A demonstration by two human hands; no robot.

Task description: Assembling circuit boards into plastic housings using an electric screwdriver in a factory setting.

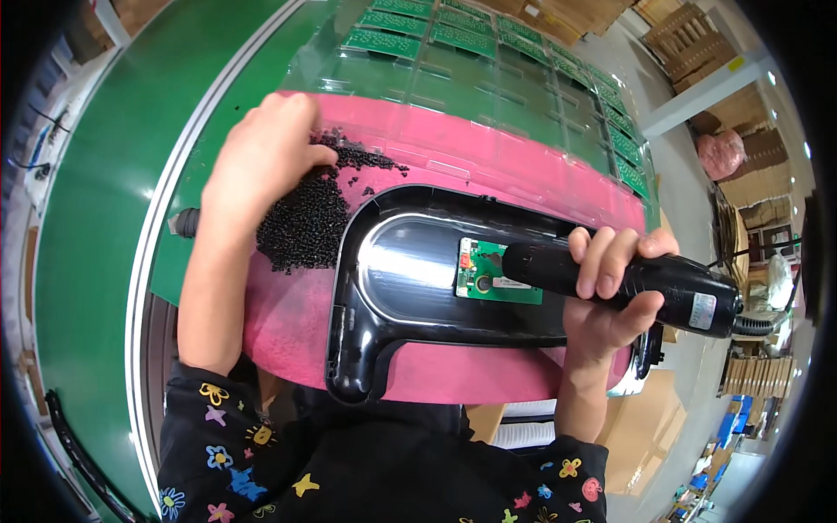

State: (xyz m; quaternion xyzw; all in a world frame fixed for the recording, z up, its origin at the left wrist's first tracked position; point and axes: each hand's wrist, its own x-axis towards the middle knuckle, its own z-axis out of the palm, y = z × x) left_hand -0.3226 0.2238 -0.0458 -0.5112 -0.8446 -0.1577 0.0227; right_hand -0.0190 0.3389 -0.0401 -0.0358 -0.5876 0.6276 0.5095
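Observation:
A black electric screwdriver (545,266) with a cord at its rear lies in my right hand (615,275). Its front end reaches over a small green circuit board (475,283), hiding part of it. This board sits inside a curved black plastic housing (410,327) with a glossy inner face. My left hand (277,144) is at the far edge of a heap of tiny black screws (305,218), fingers curled and thumb near the screws. What its fingertips hold, if anything, is hidden.
Under the housing lies a pink mat (288,322). Beyond it a clear plastic tray (471,157) carries several green circuit boards (379,42). To the left runs a green work surface (96,261) with a pale rail (166,183). Cardboard boxes (641,427) stand at the right.

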